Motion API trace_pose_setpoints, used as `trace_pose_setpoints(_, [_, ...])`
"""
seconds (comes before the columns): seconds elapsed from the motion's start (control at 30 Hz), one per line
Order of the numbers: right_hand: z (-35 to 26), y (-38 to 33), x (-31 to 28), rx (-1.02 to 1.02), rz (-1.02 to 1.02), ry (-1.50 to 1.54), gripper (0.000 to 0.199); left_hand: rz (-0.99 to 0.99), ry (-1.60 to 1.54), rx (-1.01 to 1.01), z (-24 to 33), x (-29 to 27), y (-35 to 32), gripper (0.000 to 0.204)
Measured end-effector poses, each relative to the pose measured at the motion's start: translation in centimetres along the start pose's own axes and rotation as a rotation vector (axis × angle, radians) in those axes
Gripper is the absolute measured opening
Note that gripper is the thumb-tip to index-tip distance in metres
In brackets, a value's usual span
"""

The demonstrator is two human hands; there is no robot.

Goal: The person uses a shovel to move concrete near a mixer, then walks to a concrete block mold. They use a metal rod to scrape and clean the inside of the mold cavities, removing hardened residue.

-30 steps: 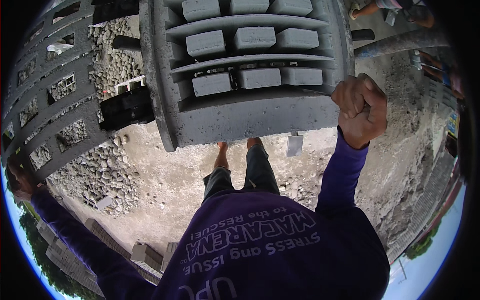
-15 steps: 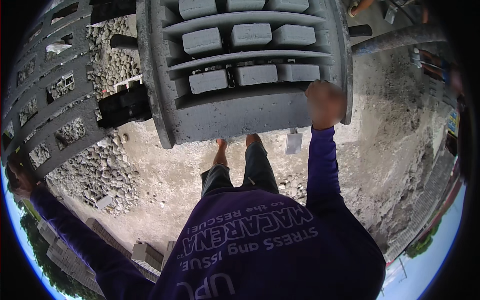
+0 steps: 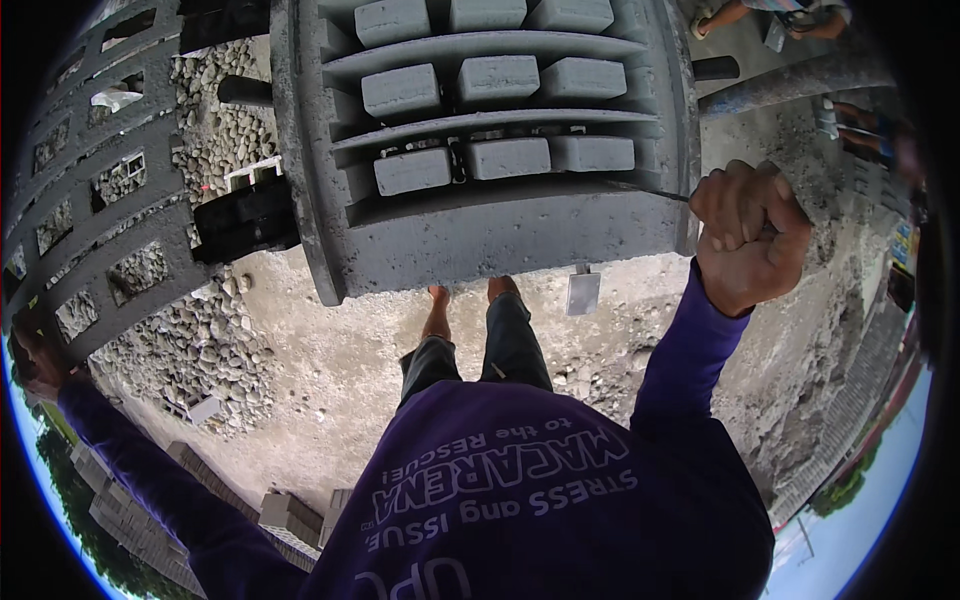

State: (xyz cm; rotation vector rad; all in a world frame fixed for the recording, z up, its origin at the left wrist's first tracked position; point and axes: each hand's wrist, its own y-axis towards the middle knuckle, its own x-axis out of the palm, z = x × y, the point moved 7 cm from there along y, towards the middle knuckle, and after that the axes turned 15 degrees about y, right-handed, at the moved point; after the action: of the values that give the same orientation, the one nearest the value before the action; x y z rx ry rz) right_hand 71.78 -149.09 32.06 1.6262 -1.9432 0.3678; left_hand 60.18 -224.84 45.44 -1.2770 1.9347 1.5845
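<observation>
A grey cement-coated block mould [image 3: 500, 240] stands in front of me, with rows of rectangular cores [image 3: 508, 160] between thin divider plates. My right hand [image 3: 752, 232] is closed in a fist just past the mould's right side plate. From it a thin dark rod [image 3: 655, 191] reaches left over the mould's near wall to the slot by the nearest row. At the far left, my left hand [image 3: 38, 358] is at the near corner of a grey frame with square openings [image 3: 95, 245]. Its fingers are dark and partly hidden there.
River stones [image 3: 200, 350] lie under and beside the frame. A black block-like part [image 3: 247, 218] juts from the mould's left side, and a thick pipe [image 3: 800, 82] runs off to the right. Another person's hands [image 3: 815, 22] show at the top right. Stacked blocks [image 3: 290, 518] stand at the lower left.
My right hand has moved right and outward from the mould's near right corner, and the thin rod now shows. My left hand stays at the frame.
</observation>
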Motion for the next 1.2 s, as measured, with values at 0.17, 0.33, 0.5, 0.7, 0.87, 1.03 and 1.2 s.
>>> trace_pose_setpoints(0.17, [6.9,-1.3,-6.1,-0.062,0.192,-0.238,0.033,0.004,-0.025,0.01,1.2,1.0,0.7,0.03])
trace_pose_setpoints(0.33, [0.0,0.2,-1.7,-0.026,0.144,-0.026,0.036,-0.004,0.009,0.014,0.0,0.3,-0.1,0.03])
trace_pose_setpoints(0.5, [3.6,-0.7,-6.1,-0.127,0.079,-0.313,0.04,0.004,-0.009,0.027,1.2,0.9,0.6,0.03])
trace_pose_setpoints(0.7, [0.7,-0.2,-2.9,0.131,-0.025,-0.174,0.04,0.003,0.018,0.019,0.2,0.2,-0.2,0.03])
trace_pose_setpoints(0.87, [7.9,-0.4,-9.7,0.11,0.083,-0.345,0.036,0.018,0.0,0.025,1.3,0.6,0.4,0.029])
trace_pose_setpoints(1.03, [-0.2,-2.7,-2.4,0.039,-0.112,-0.004,0.034,0.01,0.019,0.013,0.4,0.0,-0.3,0.029])
trace_pose_setpoints(1.2, [6.9,-4.4,-8.3,-0.068,0.163,-0.142,0.032,0.02,-0.002,0.038,2.1,0.4,0.8,0.029])
